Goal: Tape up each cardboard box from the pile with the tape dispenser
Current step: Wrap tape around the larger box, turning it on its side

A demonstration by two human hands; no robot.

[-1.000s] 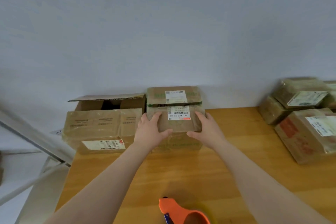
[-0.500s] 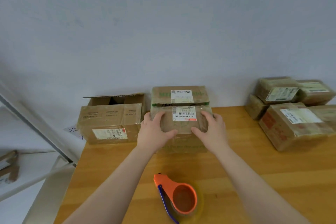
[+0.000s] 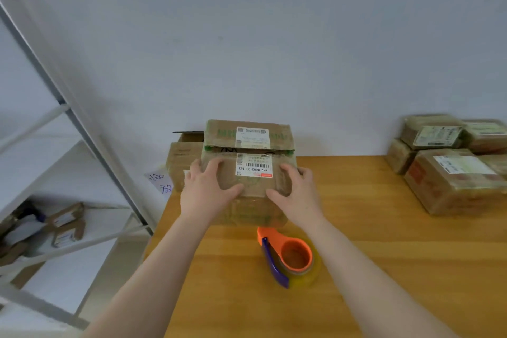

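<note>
While both hands grip the cardboard box [image 3: 253,192] at back-centre of the tabletop [image 3: 384,255], left hand [image 3: 205,192] & right hand [image 3: 297,196] sit on its top flap, fingers [image 3: 212,169] curled over the top, thumbs along the front edge. Tape dispenser [image 3: 288,255] lies just in front, untouched. More boxes [image 3: 452,181] stacked far right.

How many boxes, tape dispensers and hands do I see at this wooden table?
Cardboard boxes: 6 at least: held box, box behind it, right pile shows 4 clearly.
Tape dispenser: 1
Hands: 2, left hand, right hand
Total: 9 at least.
</note>
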